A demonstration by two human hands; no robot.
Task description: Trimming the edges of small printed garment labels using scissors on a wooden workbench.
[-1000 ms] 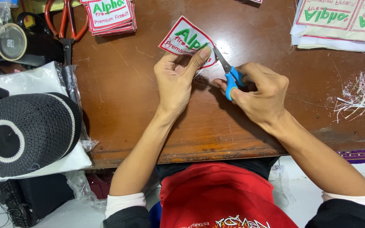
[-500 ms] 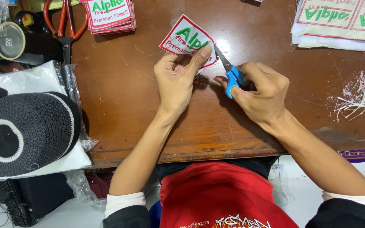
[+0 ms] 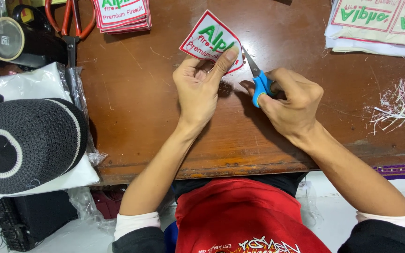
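Scissors (image 3: pixel 258 80) in the right hand (image 3: pixel 292 101) point toward eleven o'clock at the patch's (image 3: pixel 210 40) right edge, which the left hand (image 3: pixel 201 88) pinches above the desk (image 3: pixel 137 103); blades seem nearly shut.

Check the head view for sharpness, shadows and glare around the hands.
Head view: sharp on both hands, left hand pinching the patch, right hand on the scissors; soft shadows under the hands on the table; mild sheen on the wood, no harsh glare; slight wide-angle bending at the edges.
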